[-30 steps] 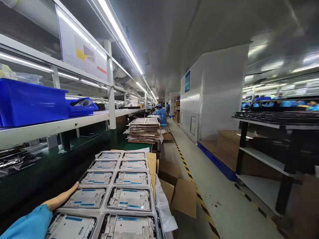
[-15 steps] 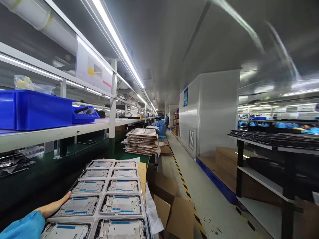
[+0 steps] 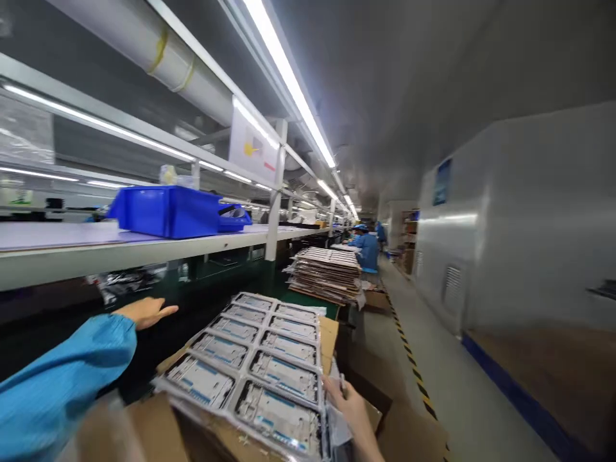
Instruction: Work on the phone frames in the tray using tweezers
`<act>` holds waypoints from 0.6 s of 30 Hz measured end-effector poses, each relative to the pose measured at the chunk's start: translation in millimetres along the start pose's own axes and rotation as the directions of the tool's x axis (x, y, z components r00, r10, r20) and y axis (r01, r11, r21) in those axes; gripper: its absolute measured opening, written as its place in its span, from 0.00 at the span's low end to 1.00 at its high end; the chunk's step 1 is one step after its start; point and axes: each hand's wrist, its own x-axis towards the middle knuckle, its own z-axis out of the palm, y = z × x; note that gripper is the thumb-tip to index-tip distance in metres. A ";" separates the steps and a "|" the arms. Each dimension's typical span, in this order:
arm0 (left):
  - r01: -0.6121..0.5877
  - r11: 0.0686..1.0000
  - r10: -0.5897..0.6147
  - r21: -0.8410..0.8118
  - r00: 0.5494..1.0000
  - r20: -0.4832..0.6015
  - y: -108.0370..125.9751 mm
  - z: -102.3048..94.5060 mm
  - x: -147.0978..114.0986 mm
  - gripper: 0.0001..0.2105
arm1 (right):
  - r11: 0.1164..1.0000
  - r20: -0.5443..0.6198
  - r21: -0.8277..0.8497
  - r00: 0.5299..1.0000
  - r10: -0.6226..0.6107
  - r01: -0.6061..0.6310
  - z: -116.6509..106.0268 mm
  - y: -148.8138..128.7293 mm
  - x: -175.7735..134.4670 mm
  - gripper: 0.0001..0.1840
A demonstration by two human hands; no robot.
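At the bottom centre, the right hand (image 3: 349, 404) pinched the near right edge of the tray of metal frames (image 3: 260, 359). The tray's long axis ran up-frame. Farther, at centre left, the left hand (image 3: 147, 312) hovered apart, fingers extended.

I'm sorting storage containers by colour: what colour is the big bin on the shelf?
Bright blue. The bin shows in the head view, on the white shelf.
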 end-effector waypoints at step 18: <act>0.097 0.991 -0.083 0.088 0.986 -0.148 -110.7 -38.0 -210.1 0.59 | 0.747 0.186 -0.620 0.970 -0.160 0.242 -4.0 -72.7 18.5 0.18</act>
